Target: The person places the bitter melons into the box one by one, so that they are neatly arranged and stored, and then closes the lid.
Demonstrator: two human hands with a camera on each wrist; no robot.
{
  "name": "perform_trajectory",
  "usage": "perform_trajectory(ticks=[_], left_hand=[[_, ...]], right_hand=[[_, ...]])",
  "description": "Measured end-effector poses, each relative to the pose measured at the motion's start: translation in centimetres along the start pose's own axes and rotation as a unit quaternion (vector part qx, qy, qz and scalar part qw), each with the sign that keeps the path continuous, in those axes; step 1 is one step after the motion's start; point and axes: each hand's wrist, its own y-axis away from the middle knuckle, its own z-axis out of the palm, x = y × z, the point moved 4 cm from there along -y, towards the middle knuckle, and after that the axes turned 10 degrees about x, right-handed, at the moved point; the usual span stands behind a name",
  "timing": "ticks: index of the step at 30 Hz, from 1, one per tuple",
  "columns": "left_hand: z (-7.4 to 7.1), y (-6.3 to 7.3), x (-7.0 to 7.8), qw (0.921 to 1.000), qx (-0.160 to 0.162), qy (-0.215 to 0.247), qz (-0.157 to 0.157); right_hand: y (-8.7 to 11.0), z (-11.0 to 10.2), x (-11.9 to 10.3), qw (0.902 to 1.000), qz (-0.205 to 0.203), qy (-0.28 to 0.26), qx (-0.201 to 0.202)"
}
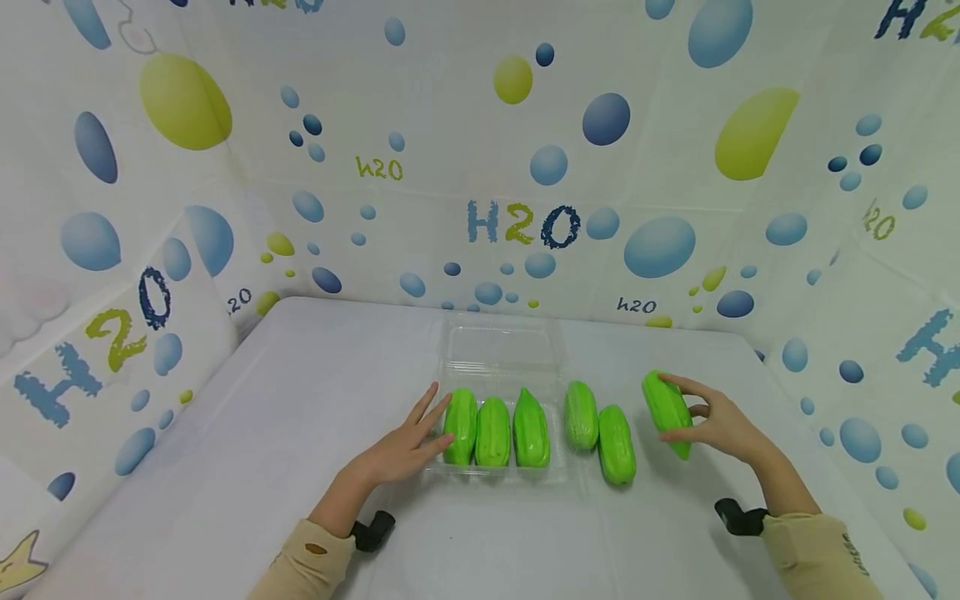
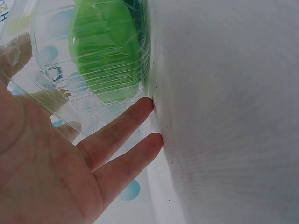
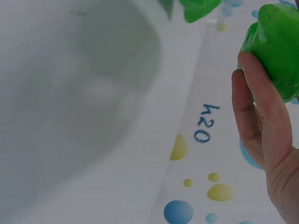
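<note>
A clear plastic clamshell box (image 1: 498,472) lies with its lid (image 1: 502,346) folded back, and 3 bright green, elongated, gourd-like vegetables (image 1: 492,433) sit side by side in it. My left hand (image 1: 401,450) touches the box's left side, fingers spread and mostly straight; in the left wrist view two fingertips (image 2: 148,103) rest on the table beneath the box's wall. To the right of the box, my right hand (image 1: 716,423) holds another shiny green vegetable (image 1: 667,410) tilted above the table, between thumb and fingers. Part of that vegetable is cut off in the right wrist view.
Two more green vegetables, one (image 1: 581,417) close to the box's right wall and one (image 1: 617,446) nearer the front, lie on the white-covered table (image 1: 300,375). A printed sheet (image 1: 420,233) with blue and yellow spots encloses the back and sides.
</note>
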Motion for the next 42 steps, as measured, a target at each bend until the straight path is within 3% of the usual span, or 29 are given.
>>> perform_trajectory(ticks=[25,42], left_hand=[[0.0,0.0,0.1,0.9999,0.003,-0.012,-0.003],[0.1,0.0,0.0,0.9999,0.001,-0.016,-0.004]], right_hand=[[-0.4,2.0,-5.1,0.9998,-0.01,-0.019,0.002],[-0.9,5.2,-7.2,0.9997,-0.007,-0.02,0.014]])
